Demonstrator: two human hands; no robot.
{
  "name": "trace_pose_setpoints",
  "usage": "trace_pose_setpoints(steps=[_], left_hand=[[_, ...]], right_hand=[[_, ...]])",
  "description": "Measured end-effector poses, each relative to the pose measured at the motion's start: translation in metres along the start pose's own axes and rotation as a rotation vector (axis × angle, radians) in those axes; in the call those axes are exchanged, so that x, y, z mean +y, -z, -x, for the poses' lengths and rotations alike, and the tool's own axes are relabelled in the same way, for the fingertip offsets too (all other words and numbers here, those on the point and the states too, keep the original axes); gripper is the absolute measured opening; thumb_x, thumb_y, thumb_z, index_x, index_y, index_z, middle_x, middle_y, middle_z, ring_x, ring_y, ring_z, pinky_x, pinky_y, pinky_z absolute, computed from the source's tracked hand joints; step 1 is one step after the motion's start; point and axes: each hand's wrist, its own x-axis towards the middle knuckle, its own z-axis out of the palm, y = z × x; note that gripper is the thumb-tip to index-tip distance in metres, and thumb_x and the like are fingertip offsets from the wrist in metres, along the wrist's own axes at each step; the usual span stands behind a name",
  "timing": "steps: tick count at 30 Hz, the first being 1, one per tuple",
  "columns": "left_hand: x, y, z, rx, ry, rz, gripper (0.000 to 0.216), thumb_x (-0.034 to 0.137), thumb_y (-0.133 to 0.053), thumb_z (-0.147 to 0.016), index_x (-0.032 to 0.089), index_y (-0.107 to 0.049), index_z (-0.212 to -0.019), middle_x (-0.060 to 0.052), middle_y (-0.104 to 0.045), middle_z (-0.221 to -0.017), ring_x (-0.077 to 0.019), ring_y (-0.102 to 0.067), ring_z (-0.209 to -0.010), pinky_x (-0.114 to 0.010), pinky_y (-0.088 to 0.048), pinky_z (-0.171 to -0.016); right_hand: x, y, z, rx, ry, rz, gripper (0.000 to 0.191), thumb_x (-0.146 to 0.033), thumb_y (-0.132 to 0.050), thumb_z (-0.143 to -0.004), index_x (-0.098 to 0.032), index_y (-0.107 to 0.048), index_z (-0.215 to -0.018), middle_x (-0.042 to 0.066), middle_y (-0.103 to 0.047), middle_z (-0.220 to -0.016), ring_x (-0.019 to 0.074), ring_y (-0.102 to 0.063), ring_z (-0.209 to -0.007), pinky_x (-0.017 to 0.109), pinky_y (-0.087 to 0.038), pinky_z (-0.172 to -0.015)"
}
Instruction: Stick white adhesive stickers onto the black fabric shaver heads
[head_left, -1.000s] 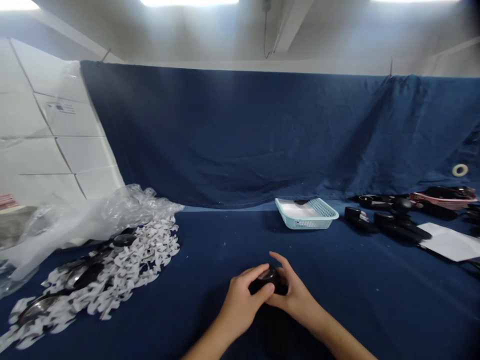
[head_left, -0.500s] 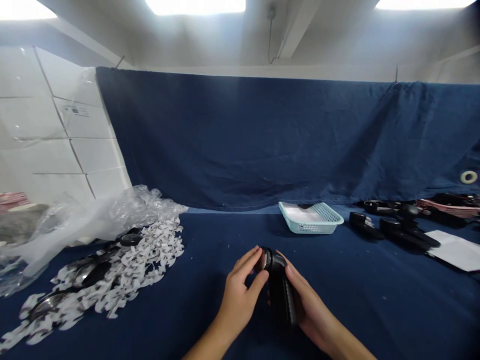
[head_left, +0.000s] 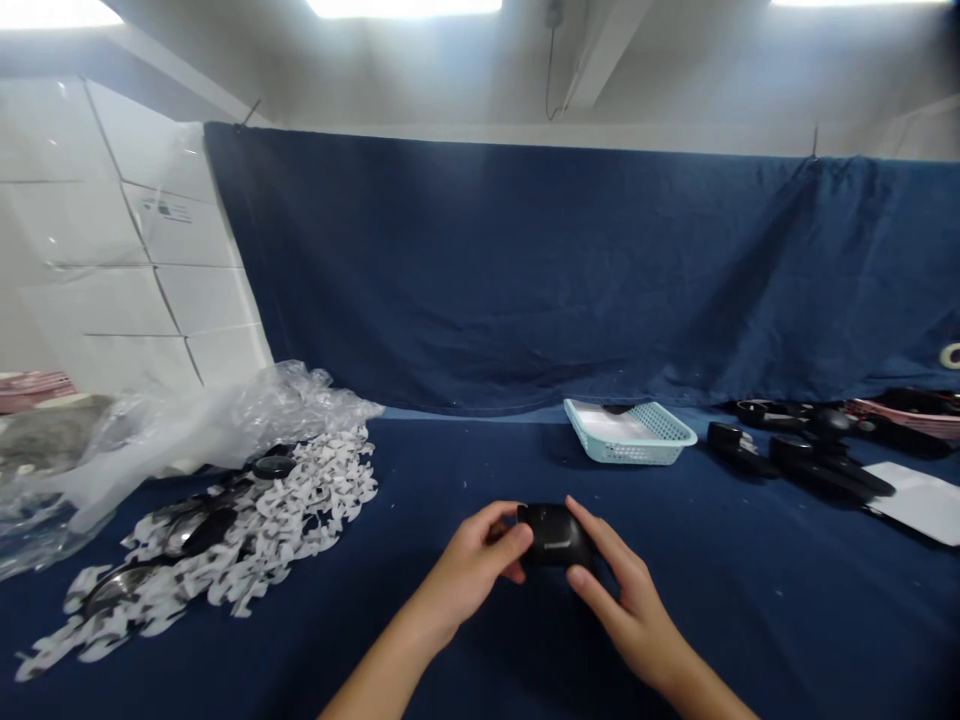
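I have the black part [head_left: 556,535] pinched between both hands, just above the bench [head_left: 450,480] at the middle of my view. My left hand [head_left: 474,570] comes in from 8 o'clock and my right hand [head_left: 628,605] from 4 o'clock, so the part sits between them, at 12 o'clock from my wrists. Its long axis runs across me, 9 to 3 o'clock, with the broad dark face turned toward me; a faint mark shows on that face, too small to read.

The left fingers [head_left: 517,538] are curled narrow, thumb on the near face and the rest wrapped over the left end. The right fingers [head_left: 592,525] are more spread: the index lies along the top right edge, the thumb presses the lower right corner. Both hands touch it, neither clearly nearer, though the left covers more of its end.

Off at 10 o'clock lies a heap of white paper cutouts [head_left: 300,500] with dark pieces among them, against crumpled clear plastic [head_left: 187,430]. At 1 o'clock stands a pale basket [head_left: 660,440], well apart, and further round at 2 o'clock more black parts [head_left: 802,455] lie beside a white sheet [head_left: 922,490].
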Motion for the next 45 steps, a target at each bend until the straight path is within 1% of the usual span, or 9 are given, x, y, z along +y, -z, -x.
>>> trace_pose_setpoints(steps=[3,5,7,9,13,18,28,37,45], left_hand=[[0.0,-0.002,0.005,0.07,-0.237,-0.279,0.056,0.034,-0.078,-0.076,0.026,-0.058,-0.127,-0.005,-0.061,-0.107,-0.0202,-0.061,-0.093,-0.035,-0.049,-0.089],[0.0,-0.002,0.006,0.07,-0.373,-0.455,0.06,0.025,-0.078,-0.076,0.033,-0.056,-0.131,-0.004,-0.058,-0.119,-0.0212,-0.057,-0.107,-0.037,-0.043,-0.1],[-0.001,0.0,0.007,0.041,-0.421,-0.542,0.062,0.018,-0.077,-0.077,0.035,-0.055,-0.132,-0.003,-0.058,-0.12,-0.021,-0.056,-0.112,-0.036,-0.042,-0.103],[-0.001,0.002,0.006,0.021,-0.402,-0.571,0.065,0.014,-0.078,-0.074,0.036,-0.055,-0.131,-0.002,-0.059,-0.12,-0.0209,-0.056,-0.112,-0.035,-0.042,-0.103],[-0.001,0.004,0.007,0.034,-0.341,-0.566,0.065,0.013,-0.079,-0.07,0.034,-0.057,-0.128,-0.002,-0.06,-0.121,-0.0216,-0.058,-0.109,-0.035,-0.044,-0.102],[0.0,0.0,0.007,0.089,-0.269,-0.442,0.057,0.022,-0.081,-0.069,0.026,-0.059,-0.122,-0.003,-0.068,-0.106,-0.0208,-0.065,-0.092,-0.033,-0.052,-0.089],[0.007,0.002,0.006,0.025,-0.06,-0.074,0.048,0.04,-0.074,-0.078,0.014,-0.057,-0.115,-0.005,-0.068,-0.082,-0.0199,-0.068,-0.074,-0.03,-0.053,-0.07],[0.0,0.005,0.001,-0.051,0.175,0.195,0.043,0.052,-0.066,-0.082,0.012,-0.058,-0.096,-0.005,-0.065,-0.067,-0.0189,-0.068,-0.056,-0.029,-0.056,-0.054],[-0.005,0.007,0.0,-0.052,0.33,0.251,0.052,0.062,-0.059,-0.082,0.011,-0.058,-0.088,-0.008,-0.066,-0.06,-0.0177,-0.064,-0.047,-0.027,-0.054,-0.045]], right_hand=[[-0.011,-0.004,-0.004,0.082,-0.285,-0.305,0.046,-0.047,-0.055,-0.091,-0.03,-0.054,-0.134,0.002,-0.059,-0.136,0.0229,-0.048,-0.13,0.035,-0.033,-0.111],[-0.02,-0.006,-0.005,0.067,-0.497,-0.492,0.044,-0.053,-0.053,-0.091,-0.025,-0.063,-0.123,0.004,-0.07,-0.118,0.0238,-0.062,-0.112,0.035,-0.046,-0.098],[-0.027,-0.006,-0.006,0.037,-0.67,-0.594,0.046,-0.058,-0.053,-0.088,-0.022,-0.069,-0.112,0.005,-0.076,-0.092,0.023,-0.07,-0.083,0.033,-0.055,-0.076],[-0.029,-0.005,-0.006,0.052,-0.73,-0.617,0.046,-0.059,-0.058,-0.085,-0.022,-0.071,-0.107,0.004,-0.075,-0.08,0.0214,-0.068,-0.069,0.032,-0.055,-0.066],[-0.02,-0.004,-0.007,0.096,-0.644,-0.542,0.046,-0.057,-0.064,-0.082,-0.026,-0.068,-0.116,0.003,-0.074,-0.107,0.0266,-0.068,-0.096,0.037,-0.054,-0.084],[-0.007,-0.005,-0.006,0.096,-0.381,-0.319,0.049,-0.052,-0.061,-0.086,-0.025,-0.061,-0.127,0.005,-0.063,-0.132,0.0289,-0.047,-0.132,0.045,-0.028,-0.115],[-0.003,0.004,0.003,-0.047,-0.058,0.01,0.059,-0.036,-0.057,-0.092,-0.033,-0.035,-0.147,0.003,-0.041,-0.151,0.0251,-0.036,-0.14,0.046,-0.026,-0.117],[-0.002,0.007,0.007,-0.099,0.072,0.152,0.058,-0.028,-0.058,-0.091,-0.036,-0.038,-0.145,0.004,-0.038,-0.152,0.0277,-0.034,-0.141,0.05,-0.03,-0.115],[-0.007,0.006,0.007,-0.157,0.134,0.229,0.058,-0.023,-0.054,-0.092,-0.038,-0.036,-0.145,0.003,-0.033,-0.153,0.0261,-0.032,-0.141,0.048,-0.03,-0.116]])
